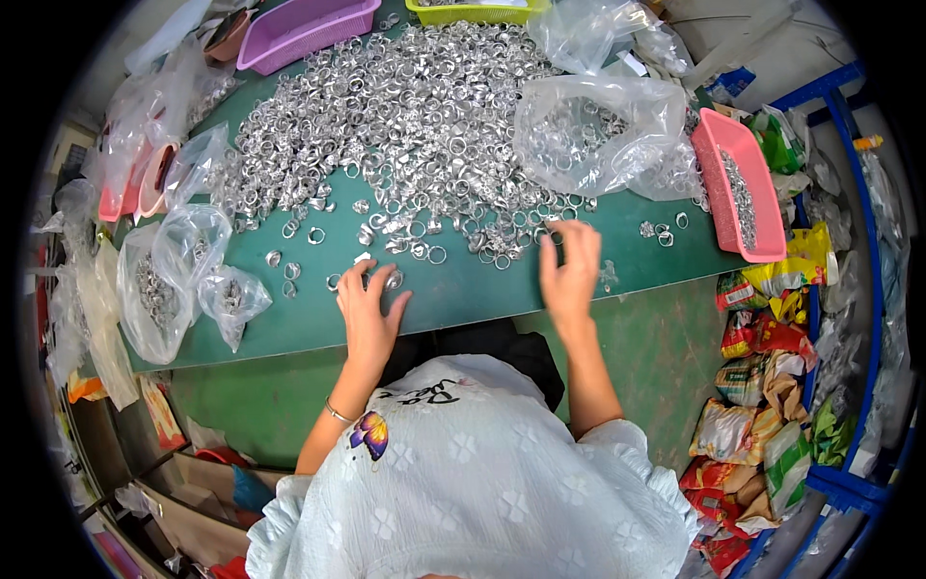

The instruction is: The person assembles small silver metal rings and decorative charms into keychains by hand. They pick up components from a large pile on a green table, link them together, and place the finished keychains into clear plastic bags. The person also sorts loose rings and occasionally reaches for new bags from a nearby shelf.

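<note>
A wide heap of silver-coloured rings [415, 116] covers the middle of the green table [463, 294]. At its near edge, my left hand [365, 317] has thumb and fingers apart. A ring [394, 279] lies by its index finger, and a small white piece [362, 258] sits just beyond the fingertips. My right hand [571, 280] reaches to the heap's near right border, its fingers bent and the thumb held away from them. Rings lie beside those fingertips; I see none gripped. A small clear plastic piece [608, 277] lies right of that hand.
An open clear bag [603, 135] with rings lies right of the heap, near a pink basket [712, 183] of rings. Purple [309, 34] and yellow baskets [477, 13] stand behind. Knotted clear bags [154, 289] sit left. A blue rack [858, 241] and colourful packets [738, 425] stand right.
</note>
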`<state>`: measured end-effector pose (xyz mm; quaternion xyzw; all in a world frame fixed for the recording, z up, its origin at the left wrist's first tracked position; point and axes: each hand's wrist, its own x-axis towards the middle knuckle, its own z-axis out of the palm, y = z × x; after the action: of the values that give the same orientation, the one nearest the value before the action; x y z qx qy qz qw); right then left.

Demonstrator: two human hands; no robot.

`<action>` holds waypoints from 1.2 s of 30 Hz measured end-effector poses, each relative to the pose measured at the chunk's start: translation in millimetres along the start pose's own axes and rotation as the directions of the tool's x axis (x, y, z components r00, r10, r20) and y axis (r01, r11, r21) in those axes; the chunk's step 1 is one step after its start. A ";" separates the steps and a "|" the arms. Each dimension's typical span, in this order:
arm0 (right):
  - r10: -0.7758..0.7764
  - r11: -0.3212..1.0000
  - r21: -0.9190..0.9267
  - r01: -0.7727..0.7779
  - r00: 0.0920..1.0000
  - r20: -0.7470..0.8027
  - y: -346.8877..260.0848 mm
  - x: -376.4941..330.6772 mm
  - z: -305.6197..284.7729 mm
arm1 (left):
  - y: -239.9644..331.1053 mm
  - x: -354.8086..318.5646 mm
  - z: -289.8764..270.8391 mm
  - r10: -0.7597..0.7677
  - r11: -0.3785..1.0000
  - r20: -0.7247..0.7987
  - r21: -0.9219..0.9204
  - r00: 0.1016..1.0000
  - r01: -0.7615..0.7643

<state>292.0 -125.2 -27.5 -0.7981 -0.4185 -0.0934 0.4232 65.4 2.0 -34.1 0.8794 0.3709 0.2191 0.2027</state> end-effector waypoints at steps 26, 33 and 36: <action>-0.379 0.882 0.401 0.247 0.877 0.294 -68.8 -5.9 92.4 | -0.8 44.3 12.5 0.179 0.939 0.192 0.261 0.965 -0.226; -0.395 0.831 0.449 0.328 0.917 0.061 -64.8 13.7 55.2 | -0.7 51.0 8.7 0.122 0.987 -0.086 0.116 0.989 -0.111; -0.129 0.982 0.145 0.123 0.991 0.028 -23.1 21.2 13.1 | 45.8 49.1 17.6 0.313 0.950 0.111 -0.018 0.943 -0.313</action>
<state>285.4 -96.1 -11.2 -0.7392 -0.4816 -0.0750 0.4648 131.5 5.6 -13.3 0.9380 0.2147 0.1987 0.1858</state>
